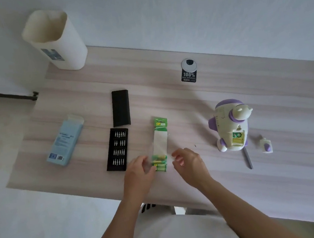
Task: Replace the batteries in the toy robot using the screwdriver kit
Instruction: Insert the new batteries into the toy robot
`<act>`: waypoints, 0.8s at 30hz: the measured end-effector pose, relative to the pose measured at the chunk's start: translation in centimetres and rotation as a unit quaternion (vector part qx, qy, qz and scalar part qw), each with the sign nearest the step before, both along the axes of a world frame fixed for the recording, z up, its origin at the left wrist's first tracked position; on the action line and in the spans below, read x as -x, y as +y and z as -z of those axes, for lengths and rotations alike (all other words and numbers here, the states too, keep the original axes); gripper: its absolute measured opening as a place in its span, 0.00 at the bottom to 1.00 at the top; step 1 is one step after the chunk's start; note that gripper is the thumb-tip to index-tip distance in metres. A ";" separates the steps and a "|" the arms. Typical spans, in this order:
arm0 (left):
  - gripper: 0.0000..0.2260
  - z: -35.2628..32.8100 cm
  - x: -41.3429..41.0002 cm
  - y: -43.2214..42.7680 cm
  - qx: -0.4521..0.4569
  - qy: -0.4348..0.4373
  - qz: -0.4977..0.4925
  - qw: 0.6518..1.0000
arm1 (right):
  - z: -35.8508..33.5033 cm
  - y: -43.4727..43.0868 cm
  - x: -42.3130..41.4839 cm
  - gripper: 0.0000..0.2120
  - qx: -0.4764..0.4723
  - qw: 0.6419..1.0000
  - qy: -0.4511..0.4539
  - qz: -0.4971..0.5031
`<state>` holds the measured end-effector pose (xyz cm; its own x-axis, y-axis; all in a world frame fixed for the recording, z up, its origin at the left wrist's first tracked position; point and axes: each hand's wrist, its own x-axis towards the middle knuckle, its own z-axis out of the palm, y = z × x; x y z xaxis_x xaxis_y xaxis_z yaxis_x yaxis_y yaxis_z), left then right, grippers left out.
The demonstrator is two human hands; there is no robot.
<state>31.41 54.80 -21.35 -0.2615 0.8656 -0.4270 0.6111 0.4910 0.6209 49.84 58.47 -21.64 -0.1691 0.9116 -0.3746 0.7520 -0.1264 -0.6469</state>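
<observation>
The left hand pinches the near end of the green card and clear plastic battery pack, right by its green batteries. The right hand has loosely bent fingers, holds nothing, and sits just beside the pack. The white and purple toy robot lies well to the right, its battery door already off. I think the new batteries must still come out and go in.

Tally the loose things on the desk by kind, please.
Kit parts (bit tray, black sleeve, screwdriver): 3
Toy parts (toy robot, battery cover): 2
Green battery pack: 1
Blue box: 1
White bin: 1
Total: 8
</observation>
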 end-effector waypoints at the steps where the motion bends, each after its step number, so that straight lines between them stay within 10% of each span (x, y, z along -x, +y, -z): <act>1: 0.15 0.1 0.2 0.4 -0.005 -0.003 0.010 1.000 | 0.3 0.1 0.4 0.09 0.001 1.000 -0.001 0.015; 24: 0.12 1.6 0.3 2.1 -0.036 -0.031 0.075 0.996 | 1.4 2.5 2.3 0.07 -0.012 0.996 -0.033 -0.079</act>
<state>31.15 56.95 -22.93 -0.1011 0.9221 -0.3735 0.6340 0.3491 0.6901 47.55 60.98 -23.03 -0.2865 0.8847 -0.3676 0.8022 0.0118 -0.5969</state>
